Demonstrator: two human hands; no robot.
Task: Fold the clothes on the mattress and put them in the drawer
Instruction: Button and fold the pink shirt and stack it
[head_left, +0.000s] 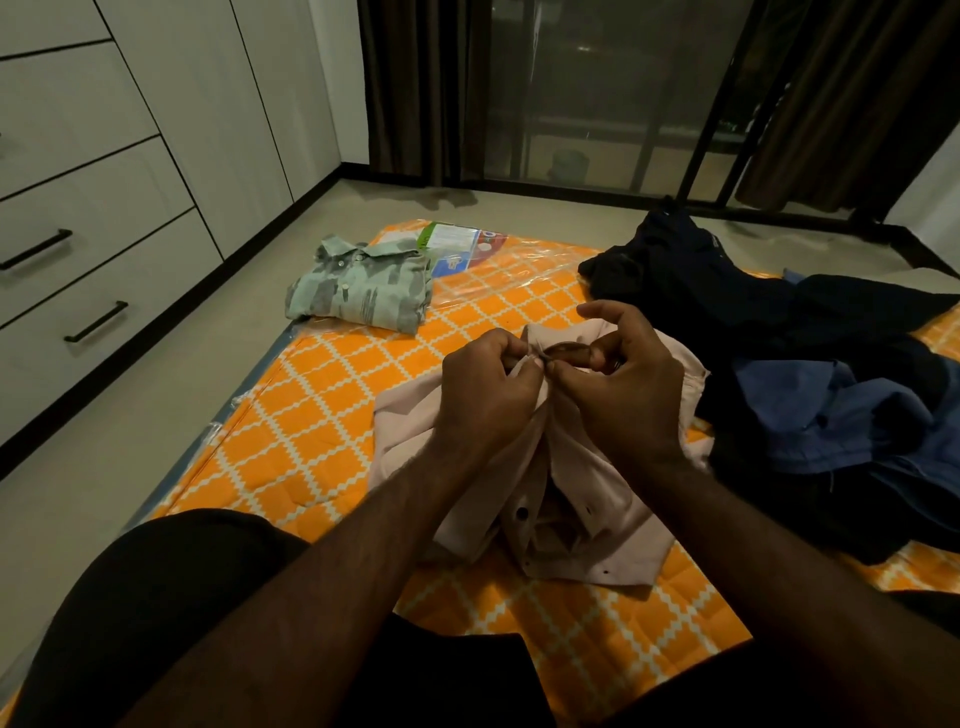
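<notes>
Now left hand (488, 387), right hand (626, 387) pinch pink shirt (615, 501); drawers (104, 218) closed.

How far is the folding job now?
Done: the green shirt lies folded on the mattress. In hand: the left hand and the right hand pinch the pink shirt near its collar, seemingly buttoning it. Left: the dark pile is unfolded, and the drawers are closed.

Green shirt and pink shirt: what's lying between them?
Nothing but bare orange mattress between the green shirt and the pink shirt, as the head view shows.
</notes>
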